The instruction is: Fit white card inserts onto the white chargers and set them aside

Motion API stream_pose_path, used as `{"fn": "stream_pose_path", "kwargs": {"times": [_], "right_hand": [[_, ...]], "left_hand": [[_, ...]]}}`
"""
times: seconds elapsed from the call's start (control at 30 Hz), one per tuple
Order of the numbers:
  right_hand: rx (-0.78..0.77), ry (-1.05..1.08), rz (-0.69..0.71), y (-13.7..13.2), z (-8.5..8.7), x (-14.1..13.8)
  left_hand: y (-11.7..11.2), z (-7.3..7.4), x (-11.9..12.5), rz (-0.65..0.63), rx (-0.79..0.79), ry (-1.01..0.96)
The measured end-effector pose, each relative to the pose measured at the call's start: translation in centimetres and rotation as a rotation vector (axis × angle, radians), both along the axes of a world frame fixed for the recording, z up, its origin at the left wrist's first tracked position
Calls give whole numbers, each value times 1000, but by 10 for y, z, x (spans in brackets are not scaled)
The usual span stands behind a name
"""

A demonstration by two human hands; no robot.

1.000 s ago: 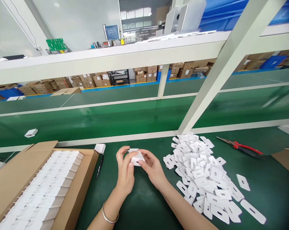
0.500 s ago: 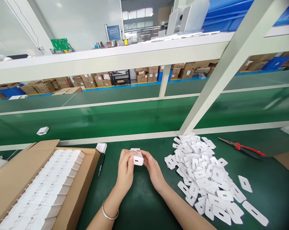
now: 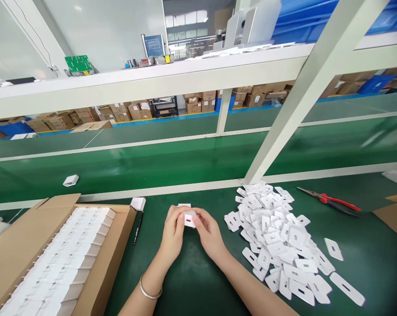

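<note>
Both of my hands meet over the green mat at the table's middle, pinching one small white charger block (image 3: 188, 218) with a reddish port facing me. My left hand (image 3: 173, 232), a silver bangle on its wrist, grips the block's left side. My right hand (image 3: 209, 231) grips its right side with thumb and fingers curled. A heap of flat white slotted cards (image 3: 277, 235) lies just right of my right hand. An open cardboard box (image 3: 96, 281) packed with rows of white blocks stands to the left.
A black pen (image 3: 137, 227) and a loose white block (image 3: 138, 203) lie beside the box. Red-handled pliers (image 3: 330, 201) rest at the far right, near another carton corner (image 3: 394, 215). A small white block (image 3: 70, 180) rides the green conveyor belt behind. A slanted white frame post (image 3: 293, 101) rises ahead.
The block has been turned in my hands so its port faces me. The small white block on the conveyor has travelled to the right.
</note>
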State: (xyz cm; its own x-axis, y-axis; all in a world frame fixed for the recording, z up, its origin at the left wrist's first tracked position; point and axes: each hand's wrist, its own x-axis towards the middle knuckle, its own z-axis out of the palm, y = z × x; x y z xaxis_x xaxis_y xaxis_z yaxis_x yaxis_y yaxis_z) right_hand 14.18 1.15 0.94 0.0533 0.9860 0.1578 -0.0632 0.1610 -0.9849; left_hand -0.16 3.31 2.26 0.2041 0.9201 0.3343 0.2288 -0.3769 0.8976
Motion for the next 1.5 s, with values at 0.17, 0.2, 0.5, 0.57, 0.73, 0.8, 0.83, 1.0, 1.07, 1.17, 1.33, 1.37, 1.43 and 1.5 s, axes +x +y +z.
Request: {"fn": "stream_pose_path", "kwargs": {"times": [0.17,0.2,0.5,0.57,0.73,0.8,0.83,1.0,1.07,1.17,1.33,1.37,1.43,1.5], "right_hand": [[26,-27,23,2,-2,-4],[38,-28,23,2,-2,-4],[256,-126,132,-10,2,3],[267,-167,117,-11,2,5],[298,-334,349,-13,20,16],[360,-411,462,-13,31,25],[367,-451,460,-12,35,30],[103,-809,125,10,25,71],[7,-992,53,22,9,90],[-81,-1183,-2,35,-11,114],[-216,-1332,-20,38,-22,132],[-238,-1340,-11,38,-23,134],[-267,-1330,3,38,-25,134],[-272,-1298,17,38,-28,130]], "left_hand": [[0,-2,1,31,31,6],[-1,-3,2,30,37,-7],[-2,20,0,-26,-357,-612],[-13,31,1,-156,-440,-611],[-61,46,-10,-305,-451,-751],[-85,46,-29,-194,-379,-695],[-98,46,-42,-113,-338,-636],[-172,53,-125,467,-132,-11],[-201,56,-157,634,-127,370],[-233,51,-198,735,-157,749],[-257,37,-227,719,-250,1017],[-258,36,-228,729,-284,1039],[-259,38,-227,749,-348,1086],[-258,42,-225,775,-383,1152]]}}
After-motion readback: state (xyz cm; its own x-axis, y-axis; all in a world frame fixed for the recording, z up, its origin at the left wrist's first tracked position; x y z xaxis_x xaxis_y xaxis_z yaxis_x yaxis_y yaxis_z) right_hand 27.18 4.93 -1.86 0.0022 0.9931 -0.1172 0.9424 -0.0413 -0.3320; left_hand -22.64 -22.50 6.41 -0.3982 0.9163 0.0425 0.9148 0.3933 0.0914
